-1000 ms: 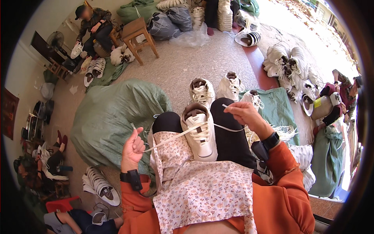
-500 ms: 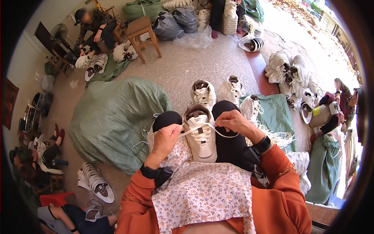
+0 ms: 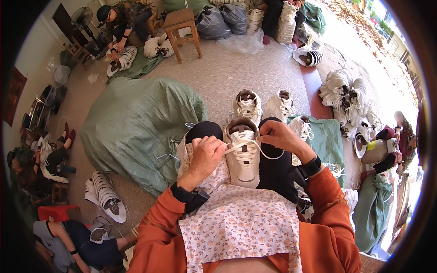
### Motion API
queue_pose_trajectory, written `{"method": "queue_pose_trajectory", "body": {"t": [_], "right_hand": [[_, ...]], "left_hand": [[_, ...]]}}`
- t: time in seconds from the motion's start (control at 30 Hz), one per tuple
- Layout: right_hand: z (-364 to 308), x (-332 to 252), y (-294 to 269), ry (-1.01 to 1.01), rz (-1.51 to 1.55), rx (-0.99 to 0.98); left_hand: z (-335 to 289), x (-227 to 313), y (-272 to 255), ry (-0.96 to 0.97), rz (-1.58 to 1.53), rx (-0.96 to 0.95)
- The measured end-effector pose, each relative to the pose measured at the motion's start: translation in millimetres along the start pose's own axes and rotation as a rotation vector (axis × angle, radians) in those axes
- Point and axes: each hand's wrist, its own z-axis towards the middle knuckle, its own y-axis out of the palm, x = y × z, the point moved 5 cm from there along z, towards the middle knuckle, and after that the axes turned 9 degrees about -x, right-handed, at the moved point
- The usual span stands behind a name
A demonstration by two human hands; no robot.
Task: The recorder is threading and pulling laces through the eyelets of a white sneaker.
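A cream sneaker (image 3: 244, 170) with a brown lining stands between my knees, its toe pointing toward me. White shoelace (image 3: 242, 145) stretches across the upper part of its lacing. My left hand (image 3: 207, 157) is closed, pinching one lace end close beside the shoe. On the other side my right hand (image 3: 283, 139) pinches the lace at the shoe's collar, and a slack loop hangs below its fingers over my dark trouser leg. A floral apron (image 3: 241, 223) covers my lap. Just beyond the held shoe stand another cream sneaker (image 3: 246, 105) and further laced ones.
A big green sack (image 3: 141, 132) bulges at my left. Nested shoe uppers (image 3: 105, 198) lie on the floor at left, with more piles (image 3: 348, 98) at right. A wooden stool (image 3: 181, 32) stands at the back. Other people sit working around the room.
My two hands have come slightly closer together, the left one nearer the shoe. The lace between them is less spread. The whole view has swung a little to the left.
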Motion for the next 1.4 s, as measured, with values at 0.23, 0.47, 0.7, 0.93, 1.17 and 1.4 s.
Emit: {"method": "queue_pose_trajectory", "body": {"t": [0.23, 0.47, 0.7, 0.93, 1.17, 1.4], "right_hand": [[10.5, -28.6, -2.5, -0.278, -0.12, 0.071], [40.2, -52.7, 25.4, -0.535, -0.419, 0.008], [72.2, -46.5, 41.6, -0.404, -0.207, -0.148], [78.0, -40.1, 43.2, -0.39, -0.18, -0.239], [67.7, -45.1, 40.2, -0.435, -0.253, -0.142], [61.3, -46.2, 32.5, -0.516, -0.404, -0.081]], "left_hand": [[5.2, -3.5, 2.9, 0.032, 0.009, 0.025], [10.2, -2.8, 1.9, 0.061, 0.016, 0.043], [21.3, 10.2, 3.1, 0.076, 0.167, 0.034], [19.7, -12.1, -2.0, 0.163, 0.097, -0.184], [25.9, 1.5, -9.9, 0.119, 0.141, -0.118], [37.1, -7.8, -5.7, 0.161, -0.297, -0.276]]}}
